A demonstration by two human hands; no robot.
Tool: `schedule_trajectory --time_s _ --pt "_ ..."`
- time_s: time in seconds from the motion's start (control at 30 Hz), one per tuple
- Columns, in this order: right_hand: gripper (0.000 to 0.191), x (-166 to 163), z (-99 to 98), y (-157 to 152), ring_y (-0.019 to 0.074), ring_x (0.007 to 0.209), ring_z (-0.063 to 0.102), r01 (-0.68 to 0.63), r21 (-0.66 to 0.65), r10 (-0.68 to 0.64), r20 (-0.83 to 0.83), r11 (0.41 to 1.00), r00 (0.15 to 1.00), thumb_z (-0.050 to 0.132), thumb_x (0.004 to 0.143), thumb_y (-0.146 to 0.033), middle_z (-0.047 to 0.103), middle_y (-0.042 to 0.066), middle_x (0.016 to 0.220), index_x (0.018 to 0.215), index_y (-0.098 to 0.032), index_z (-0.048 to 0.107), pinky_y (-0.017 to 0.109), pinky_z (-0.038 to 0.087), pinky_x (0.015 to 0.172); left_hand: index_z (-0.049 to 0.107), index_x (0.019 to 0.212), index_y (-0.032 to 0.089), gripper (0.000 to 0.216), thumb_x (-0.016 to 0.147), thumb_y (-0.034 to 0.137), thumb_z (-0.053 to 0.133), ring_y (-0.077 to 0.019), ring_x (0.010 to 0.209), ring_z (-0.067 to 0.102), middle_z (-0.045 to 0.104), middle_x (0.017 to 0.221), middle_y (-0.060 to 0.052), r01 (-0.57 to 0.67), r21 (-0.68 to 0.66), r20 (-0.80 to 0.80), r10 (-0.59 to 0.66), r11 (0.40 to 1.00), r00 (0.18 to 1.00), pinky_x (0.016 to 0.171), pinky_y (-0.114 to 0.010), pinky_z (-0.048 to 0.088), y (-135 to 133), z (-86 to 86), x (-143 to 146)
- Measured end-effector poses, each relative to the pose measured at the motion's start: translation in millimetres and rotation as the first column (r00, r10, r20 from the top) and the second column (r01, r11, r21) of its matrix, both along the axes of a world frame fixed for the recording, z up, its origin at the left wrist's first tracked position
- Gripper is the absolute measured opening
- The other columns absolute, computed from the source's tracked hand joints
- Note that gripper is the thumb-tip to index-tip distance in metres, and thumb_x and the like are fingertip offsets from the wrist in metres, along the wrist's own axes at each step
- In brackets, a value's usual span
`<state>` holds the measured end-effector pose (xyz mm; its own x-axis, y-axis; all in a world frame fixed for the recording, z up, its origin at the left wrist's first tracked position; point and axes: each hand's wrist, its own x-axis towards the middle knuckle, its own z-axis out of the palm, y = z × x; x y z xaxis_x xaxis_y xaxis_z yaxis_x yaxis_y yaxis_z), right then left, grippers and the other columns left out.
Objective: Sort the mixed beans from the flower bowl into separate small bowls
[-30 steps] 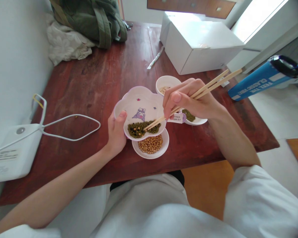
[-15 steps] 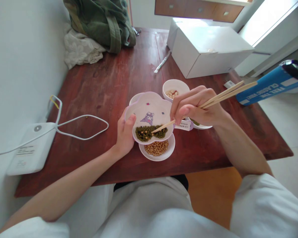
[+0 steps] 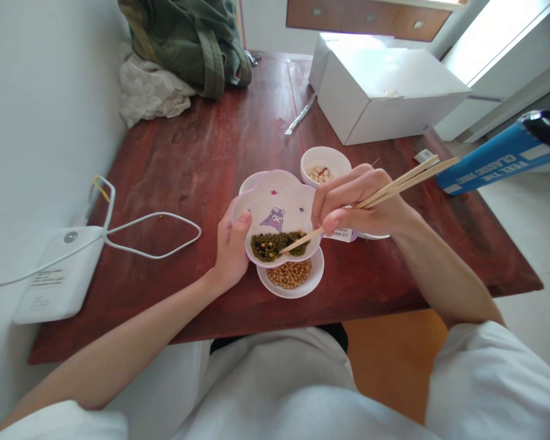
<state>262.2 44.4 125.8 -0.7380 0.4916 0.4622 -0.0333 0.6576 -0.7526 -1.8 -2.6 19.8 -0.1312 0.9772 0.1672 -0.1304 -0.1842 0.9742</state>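
Your right hand (image 3: 352,205) pinches the chopsticks (image 3: 380,192), tips in the green beans (image 3: 275,244). Your left hand (image 3: 231,247) grips the flower-shaped dish (image 3: 275,205) by its near-left rim, just above the bowl of yellow beans (image 3: 291,275).

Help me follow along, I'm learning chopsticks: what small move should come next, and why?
Probably close the chopsticks on one bean: their tips lie in the green beans of the flower-shaped dish, which the left hand steadies; the right hand holds them.
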Motion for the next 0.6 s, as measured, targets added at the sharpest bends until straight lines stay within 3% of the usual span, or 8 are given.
schedule_trajectory --time_s 0.17,0.33,0.47,0.6 --pt "0.055 2 3.3 0 0.0117 0.064 0.069 0.028 -0.038 -0.028 0.012 0.999 1.000 0.084 0.119 -0.056 0.078 -0.001 0.074 0.077 -0.021 0.078 0.029 0.049 0.063 0.077 0.092 0.025 0.062 0.100 0.085 0.089 -0.0332 0.097 0.086 0.082 0.085 -0.006 0.011 -0.002 0.012 -0.011 1.000 1.000 0.083 -0.039 0.073 0 2.8 1" --pt "0.062 6 6.3 0 0.0120 0.065 0.068 0.079 -0.038 -0.076 0.082 0.996 0.994 0.081 0.119 -0.065 0.075 -0.001 0.072 0.076 -0.021 0.077 0.029 0.050 0.063 0.079 0.092 0.023 0.062 0.098 0.083 0.094 -0.0275 0.084 0.079 0.078 0.081 -0.005 -0.007 -0.003 0.069 0.007 1.000 0.998 0.077 -0.037 0.069 2 0.5 1" --pt "0.055 10 8.1 0 0.0108 0.065 0.068 0.072 0.005 -0.072 0.021 0.997 0.997 0.084 0.120 -0.055 0.077 -0.001 0.073 0.080 -0.018 0.079 0.026 0.050 0.062 0.074 0.084 0.024 0.063 0.096 0.082 0.097 -0.0247 0.076 0.073 0.072 0.074 -0.003 -0.020 -0.019 0.108 0.022 1.000 0.994 0.072 -0.037 0.068 3 -2.2 1" --pt "0.049 12 7.6 2 0.0106 0.066 0.069 0.050 0.033 -0.051 0.020 0.998 0.999 0.083 0.122 -0.048 0.078 -0.001 0.075 0.082 -0.018 0.081 0.025 0.051 0.064 0.074 0.082 0.026 0.057 0.101 0.076 0.094 -0.0304 0.090 0.083 0.076 0.077 -0.005 -0.021 -0.037 0.087 0.024 0.999 0.996 0.071 -0.038 0.071 3 -2.6 0"
